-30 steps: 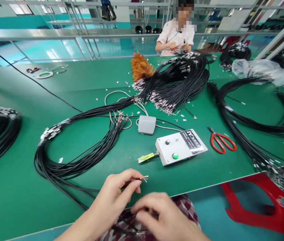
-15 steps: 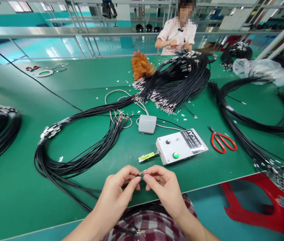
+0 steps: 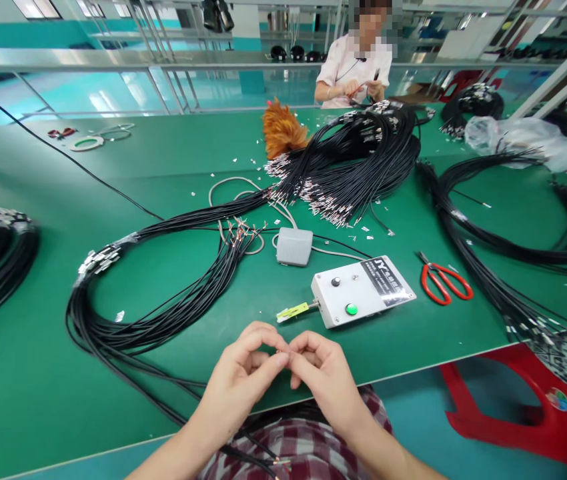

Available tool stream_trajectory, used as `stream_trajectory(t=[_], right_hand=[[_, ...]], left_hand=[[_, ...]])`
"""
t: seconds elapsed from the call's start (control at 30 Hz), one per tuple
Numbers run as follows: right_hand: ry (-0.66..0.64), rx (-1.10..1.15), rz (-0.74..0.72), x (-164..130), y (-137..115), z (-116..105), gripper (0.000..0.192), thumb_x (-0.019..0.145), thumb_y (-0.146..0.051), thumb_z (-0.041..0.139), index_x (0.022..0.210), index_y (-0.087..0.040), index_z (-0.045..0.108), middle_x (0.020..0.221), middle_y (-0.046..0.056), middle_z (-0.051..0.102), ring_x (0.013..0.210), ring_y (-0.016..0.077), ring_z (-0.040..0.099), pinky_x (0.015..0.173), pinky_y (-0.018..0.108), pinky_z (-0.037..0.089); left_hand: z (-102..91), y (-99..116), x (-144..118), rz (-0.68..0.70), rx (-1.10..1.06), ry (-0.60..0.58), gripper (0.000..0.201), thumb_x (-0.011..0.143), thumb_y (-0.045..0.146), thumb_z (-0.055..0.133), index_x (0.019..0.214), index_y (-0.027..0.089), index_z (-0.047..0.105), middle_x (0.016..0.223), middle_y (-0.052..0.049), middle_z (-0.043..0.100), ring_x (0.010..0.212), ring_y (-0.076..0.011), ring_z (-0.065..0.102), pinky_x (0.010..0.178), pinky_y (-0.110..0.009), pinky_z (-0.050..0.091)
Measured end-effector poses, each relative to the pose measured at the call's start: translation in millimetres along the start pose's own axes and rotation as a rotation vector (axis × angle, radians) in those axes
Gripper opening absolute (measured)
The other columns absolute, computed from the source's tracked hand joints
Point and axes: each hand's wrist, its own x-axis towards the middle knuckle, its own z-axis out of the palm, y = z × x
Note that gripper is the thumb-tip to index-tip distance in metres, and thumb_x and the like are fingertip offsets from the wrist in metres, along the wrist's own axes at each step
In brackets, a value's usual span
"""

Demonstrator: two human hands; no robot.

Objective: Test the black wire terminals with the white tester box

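Note:
My left hand and my right hand meet fingertip to fingertip at the green table's near edge, both pinching the stripped end of a thin black cable that runs down to my lap. The wire tips are hidden between the fingers. Just beyond the hands lies a white test box with a green button and a yellow-green clip on its left side. A large loop of black cables lies to the left of the hands.
A grey foot pedal sits behind the box, red scissors to its right. More black cable bundles cover the far table and the right side. Another person works opposite. A red stool stands at right.
My right hand rose from my lap to the wire end held by my left hand. Both hands then closed tighter together, covering the coloured wire tips.

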Motion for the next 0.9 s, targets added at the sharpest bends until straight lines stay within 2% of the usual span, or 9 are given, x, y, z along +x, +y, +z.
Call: stream_trajectory(t=[0.1,0.17,0.27,0.33,0.47,0.57,0.63,0.8,0.9], right_hand=[[-0.013,-0.133,-0.068,-2,-1,-3,0.019,0.079,-0.034,0.065,0.07,-0.018,0.059,0.058,-0.005,0.056,0.051,0.0091,0.053,0.051,0.021,0.042],[-0.018,-0.267,-0.162,-3,-3,-6,0.013,0.082,-0.027,0.062,0.071,-0.018,0.06,0.06,-0.004,0.058,0.054,0.0098,0.054,0.053,0.021,0.043],[-0.025,-0.485,-0.341,-1,-7,-12,0.011,0.084,-0.018,0.06,0.074,-0.019,0.062,0.069,-0.003,0.061,0.063,0.0108,0.057,0.059,0.022,0.045],[-0.05,-0.603,-0.42,0,-9,-18,0.012,0.087,-0.016,0.058,0.077,-0.02,0.064,0.074,-0.002,0.063,0.066,0.0112,0.06,0.063,0.023,0.047],[-0.024,-0.878,-0.574,0,-12,-26,0.004,0.09,-0.02,0.062,0.09,-0.021,0.065,0.084,0.0,0.069,0.069,0.0137,0.064,0.069,0.027,0.047],[0.033,-1.106,-0.752,-1,-14,-23,0.02,0.089,-0.035,0.068,0.102,-0.02,0.064,0.092,0.004,0.071,0.078,0.0204,0.065,0.07,0.033,0.042],[0.027,-1.205,-0.82,-1,-15,-18,0.023,0.092,-0.041,0.063,0.097,-0.019,0.065,0.087,0.005,0.07,0.078,0.0219,0.064,0.067,0.034,0.038],[-0.054,-1.325,-1.029,4,-19,-19,0.031,0.102,-0.025,0.046,0.079,-0.02,0.065,0.071,0.0,0.068,0.066,0.0152,0.057,0.062,0.034,0.029],[-0.093,-1.352,-1.094,9,-24,-28,0.03,0.102,-0.025,0.046,0.081,-0.02,0.066,0.074,0.0,0.07,0.069,0.0154,0.057,0.064,0.034,0.029]], left_hand=[[2.6,-7,-1,-0.034,-0.022,0.12,0.028,0.085,0.044,0.065,0.081,0.016,0.06,0.082,0.002,0.052,0.04,-0.0009,0.036,0.038,-0.018,0.023],[1.4,-11,-3,-0.014,0.052,0.16,0.025,0.087,0.041,0.062,0.081,0.017,0.06,0.072,0.003,0.052,0.042,-0.0043,0.038,0.04,-0.019,0.026],[-2.1,-14,-7,0.125,0.275,0.153,0.02,0.09,0.032,0.058,0.076,0.018,0.061,0.074,0.0,0.057,0.061,-0.0127,0.051,0.056,-0.023,0.042],[-3.5,-14,-7,0.165,0.35,0.139,0.019,0.09,0.028,0.056,0.074,0.019,0.062,0.073,0.0,0.059,0.069,-0.0149,0.054,0.063,-0.024,0.044],[-3.6,-14,-2,0.085,0.242,0.134,0.02,0.089,0.031,0.056,0.074,0.019,0.06,0.063,0.004,0.052,0.055,-0.0112,0.045,0.05,-0.02,0.037],[-3.5,-15,1,0.085,0.233,0.136,0.02,0.089,0.031,0.056,0.074,0.019,0.06,0.064,0.004,0.052,0.056,-0.0112,0.046,0.051,-0.02,0.038],[-4.1,-15,1,0.118,0.29,0.129,0.019,0.09,0.03,0.055,0.075,0.019,0.06,0.068,0.002,0.056,0.061,-0.0129,0.051,0.055,-0.021,0.042],[-7.2,-14,0,0.234,0.467,0.055,0.022,0.093,0.024,0.05,0.072,0.019,0.059,0.071,0.001,0.058,0.067,-0.0145,0.053,0.064,-0.024,0.044],[-9.9,-15,1,0.18,0.399,0.039,0.021,0.092,0.026,0.051,0.073,0.019,0.058,0.068,0.002,0.054,0.063,-0.0132,0.049,0.058,-0.022,0.041]])
